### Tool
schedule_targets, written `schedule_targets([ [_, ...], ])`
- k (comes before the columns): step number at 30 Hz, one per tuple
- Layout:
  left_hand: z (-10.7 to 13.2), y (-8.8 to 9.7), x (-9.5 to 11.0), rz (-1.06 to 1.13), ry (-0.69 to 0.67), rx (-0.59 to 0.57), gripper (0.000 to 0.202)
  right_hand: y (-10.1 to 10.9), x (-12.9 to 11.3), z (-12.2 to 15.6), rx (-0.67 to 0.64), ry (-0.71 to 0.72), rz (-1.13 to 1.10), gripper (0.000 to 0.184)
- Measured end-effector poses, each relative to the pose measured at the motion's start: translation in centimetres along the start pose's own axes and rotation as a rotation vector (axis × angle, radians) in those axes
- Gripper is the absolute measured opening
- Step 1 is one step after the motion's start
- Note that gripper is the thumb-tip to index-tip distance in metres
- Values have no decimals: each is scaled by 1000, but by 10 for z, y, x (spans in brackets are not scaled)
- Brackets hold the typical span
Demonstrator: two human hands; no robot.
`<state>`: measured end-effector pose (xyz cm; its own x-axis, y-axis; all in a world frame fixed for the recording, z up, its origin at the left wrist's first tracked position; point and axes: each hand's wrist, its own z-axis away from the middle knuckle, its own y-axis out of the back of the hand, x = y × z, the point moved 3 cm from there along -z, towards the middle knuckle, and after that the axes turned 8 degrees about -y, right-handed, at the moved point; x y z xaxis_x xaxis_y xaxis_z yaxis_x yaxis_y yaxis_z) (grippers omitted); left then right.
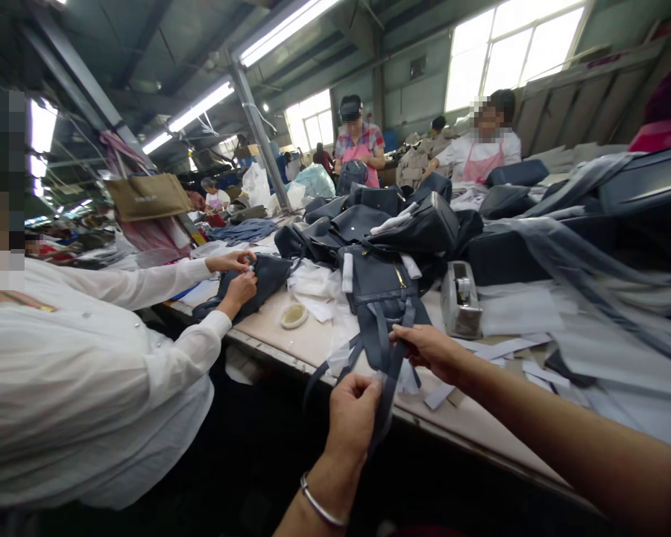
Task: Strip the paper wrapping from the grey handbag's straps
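A dark navy backpack [380, 272] lies on the worktable with its straps toward me. A gold zipper shows on its front, and white wrapping covers parts near its top. My left hand [353, 418] is closed at the table's front edge, gripping a navy strap [390, 388] with some pale, see-through wrapping by the thumb. Farther up the straps, my right hand [433, 352] pinches the strap between thumb and fingers. Loose strap ends hang over the edge left of my left hand.
A tape roll [294, 316] and a metal block-like device [461, 298] flank the backpack. Paper strips [514, 347] lie at right. More navy bags [363, 216] are piled behind. On my left, a co-worker in a white shirt [117, 373] handles a dark bag [265, 280].
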<state>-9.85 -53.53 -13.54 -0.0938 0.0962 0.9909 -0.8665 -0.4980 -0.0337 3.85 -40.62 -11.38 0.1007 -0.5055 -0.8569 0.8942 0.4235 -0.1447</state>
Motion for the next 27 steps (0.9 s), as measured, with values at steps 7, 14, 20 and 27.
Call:
schedule_targets([
  [7,-17,-10,1,35,11,-11,28,-10,31,0,-27,-18,227,58],
  [14,-44,-18,3,-5,74,-90,25,9,-2,-35,-140,-306,-234,42],
  [20,-68,-24,0,5,149,-158,30,1,-4,-67,-53,-384,-158,26],
  [27,-108,-38,23,47,244,-94,29,-3,-13,-72,-48,-421,-56,40],
])
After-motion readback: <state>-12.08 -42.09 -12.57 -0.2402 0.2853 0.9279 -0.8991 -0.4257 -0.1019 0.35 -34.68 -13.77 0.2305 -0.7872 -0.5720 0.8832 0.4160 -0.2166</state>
